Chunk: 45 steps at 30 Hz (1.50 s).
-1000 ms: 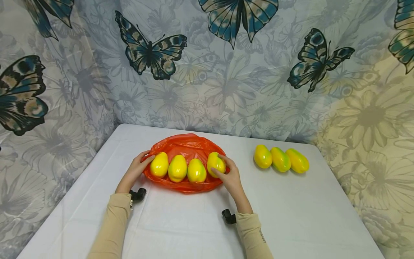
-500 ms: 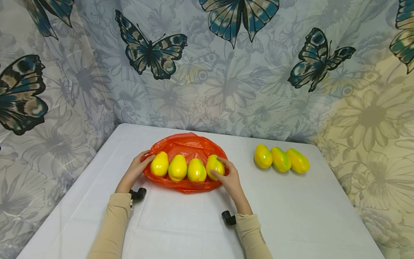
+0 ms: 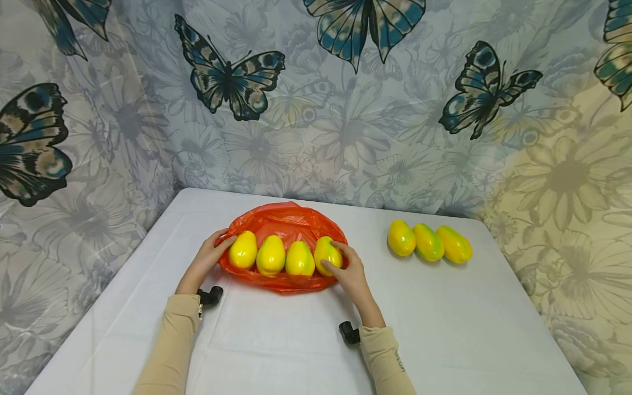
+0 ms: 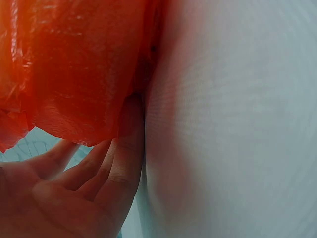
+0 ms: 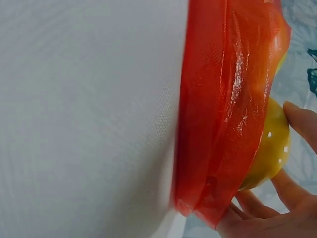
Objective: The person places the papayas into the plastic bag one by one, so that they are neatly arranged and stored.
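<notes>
A red plastic bag (image 3: 276, 283) lies spread open on the white table, with several glossy yellow-green mangoes in a row inside it. At its left rim my left hand (image 3: 206, 259) holds the plastic, the thumb beside the leftmost mango (image 3: 243, 250). In the left wrist view the fingers (image 4: 124, 163) of that hand reach against the bag's outer side, their tips partly hidden. My right hand (image 3: 354, 271) grips the rightmost mango (image 3: 324, 252) in the bag between thumb and fingers. The right wrist view shows this mango (image 5: 272, 148) bulging above the red rim.
Three more yellow-green mangoes (image 3: 428, 242) lie side by side at the table's (image 3: 444, 329) back right. Behind the table hangs a butterfly-patterned cloth (image 3: 345, 137). A black wrist camera (image 3: 211, 296) sits on the left wrist, another camera (image 3: 349, 332) on the right.
My right hand and its mango have shifted slightly left toward the neighbouring mango since a second ago. The left hand and the bag stay practically in place.
</notes>
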{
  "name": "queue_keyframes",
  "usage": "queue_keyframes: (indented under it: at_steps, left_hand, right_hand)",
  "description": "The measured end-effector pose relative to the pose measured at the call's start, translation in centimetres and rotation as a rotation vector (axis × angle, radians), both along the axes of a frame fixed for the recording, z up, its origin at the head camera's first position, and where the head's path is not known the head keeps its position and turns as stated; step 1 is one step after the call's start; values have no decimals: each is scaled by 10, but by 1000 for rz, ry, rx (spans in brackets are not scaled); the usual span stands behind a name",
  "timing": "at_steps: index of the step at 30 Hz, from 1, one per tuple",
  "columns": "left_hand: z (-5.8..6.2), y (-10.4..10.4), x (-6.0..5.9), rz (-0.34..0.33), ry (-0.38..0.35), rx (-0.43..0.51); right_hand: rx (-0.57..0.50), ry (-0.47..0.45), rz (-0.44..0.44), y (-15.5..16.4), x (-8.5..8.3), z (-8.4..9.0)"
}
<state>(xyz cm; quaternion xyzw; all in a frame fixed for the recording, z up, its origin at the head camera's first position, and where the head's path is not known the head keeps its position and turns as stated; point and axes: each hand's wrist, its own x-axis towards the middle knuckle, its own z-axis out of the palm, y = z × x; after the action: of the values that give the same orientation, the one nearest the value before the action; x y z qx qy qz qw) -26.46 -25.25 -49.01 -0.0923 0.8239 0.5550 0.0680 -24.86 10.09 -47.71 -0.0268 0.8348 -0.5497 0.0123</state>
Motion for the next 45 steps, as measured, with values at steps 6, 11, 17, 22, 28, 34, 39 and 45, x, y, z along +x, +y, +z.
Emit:
queue_keyframes:
  at_steps: [6,11,17,22,28,34,39,45]
  left_hand:
    - [0,0,1,6,-5,-3]
    - [-1,0,2,9,-13,-5]
    - [-3,0,2,12,-16,-3]
    - [-1,0,2,13,-11,-5]
    - [1,1,1,15,-20,-3]
    - [1,1,1,13,-15,0]
    - [1,2,0,13,-15,0]
    - [2,2,0,10,-16,2]
  right_hand:
    - [-13,18,8,-1,1,0]
    - [-32,35,11,-1,1,0]
    - [-66,74,16,4,-4,4]
    - [-101,124,29,10,-9,8]
    - [-99,132,7,19,-15,16]
    - [-99,147,-14,32,-22,21]
    - [-100,153,-41,44,-28,25]
    - [-89,144,-72,58,-35,27]
